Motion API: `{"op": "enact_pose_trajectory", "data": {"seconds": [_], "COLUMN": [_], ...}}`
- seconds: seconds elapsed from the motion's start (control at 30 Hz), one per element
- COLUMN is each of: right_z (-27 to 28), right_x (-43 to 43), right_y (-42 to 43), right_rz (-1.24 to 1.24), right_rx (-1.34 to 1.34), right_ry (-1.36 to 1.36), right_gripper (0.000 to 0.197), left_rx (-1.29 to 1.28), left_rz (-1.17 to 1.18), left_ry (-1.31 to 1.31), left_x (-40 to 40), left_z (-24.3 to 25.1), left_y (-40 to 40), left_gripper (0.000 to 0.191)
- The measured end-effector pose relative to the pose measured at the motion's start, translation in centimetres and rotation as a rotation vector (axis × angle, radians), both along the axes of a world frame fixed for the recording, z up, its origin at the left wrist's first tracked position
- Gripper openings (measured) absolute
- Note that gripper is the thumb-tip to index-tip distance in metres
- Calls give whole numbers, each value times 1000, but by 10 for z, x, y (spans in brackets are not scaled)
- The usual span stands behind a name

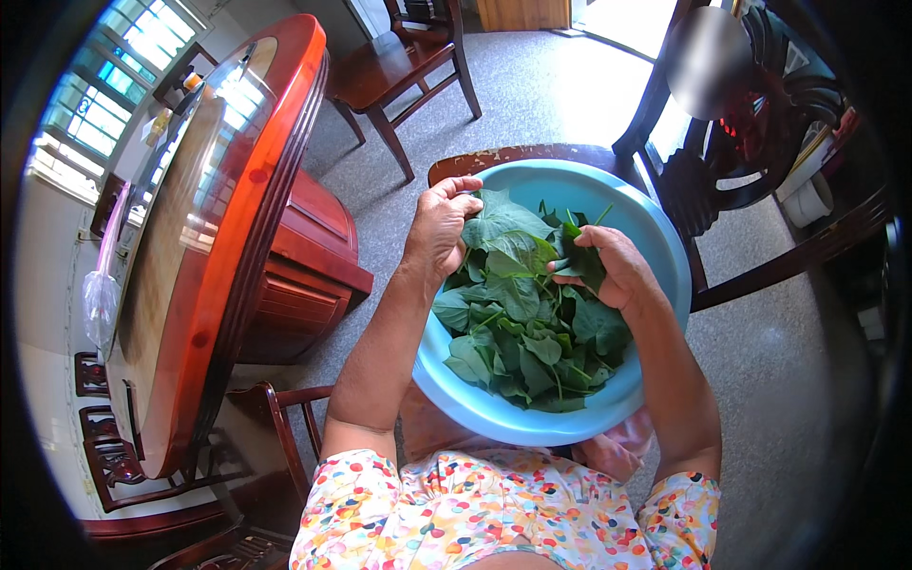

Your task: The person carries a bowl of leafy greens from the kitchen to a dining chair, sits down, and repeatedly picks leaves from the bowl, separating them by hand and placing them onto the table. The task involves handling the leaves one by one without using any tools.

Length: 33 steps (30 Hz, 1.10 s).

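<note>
A light blue plastic basin stands before me, its far side on a wooden chair seat and its near side close to my lap. Green leaves with stems fill much of it. At the upper left of the basin, my left hand pinches a broad green leaf between thumb and fingers. My right hand is over the right part of the pile, its fingers closed on several darker leaves. Both palms are partly hidden.
A round red-brown wooden table with a glass top stands at the left. Behind it is a wooden chair. A carved dark chair back rises at the right, near a white container. Another chair is at lower left.
</note>
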State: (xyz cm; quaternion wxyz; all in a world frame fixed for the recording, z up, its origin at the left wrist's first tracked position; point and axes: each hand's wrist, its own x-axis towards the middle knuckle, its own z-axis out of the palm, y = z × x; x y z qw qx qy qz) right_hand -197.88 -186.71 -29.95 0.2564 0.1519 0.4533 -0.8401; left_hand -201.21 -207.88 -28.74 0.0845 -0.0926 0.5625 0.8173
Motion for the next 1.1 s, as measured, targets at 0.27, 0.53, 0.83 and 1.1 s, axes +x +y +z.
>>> {"op": "enact_pose_trajectory", "data": {"seconds": [0.27, 0.53, 0.83, 1.1], "right_z": [-1, -3, -8, 2], "right_x": [-1, 0, 0, -1], "right_y": [2, 2, 4, 4], "right_rz": [-18, 145, 21, 110], "right_rx": [27, 366, 138, -182], "right_ry": [-16, 162, 137, 101], "right_gripper": [14, 14, 24, 31], "left_rx": [28, 58, 94, 22], "left_rz": [30, 38, 13, 6], "left_ry": [15, 48, 92, 247], "left_x": [0, 2, 1, 7], "left_z": [3, 7, 7, 13], "left_y": [0, 1, -4, 1], "left_gripper": [21, 22, 31, 31]}}
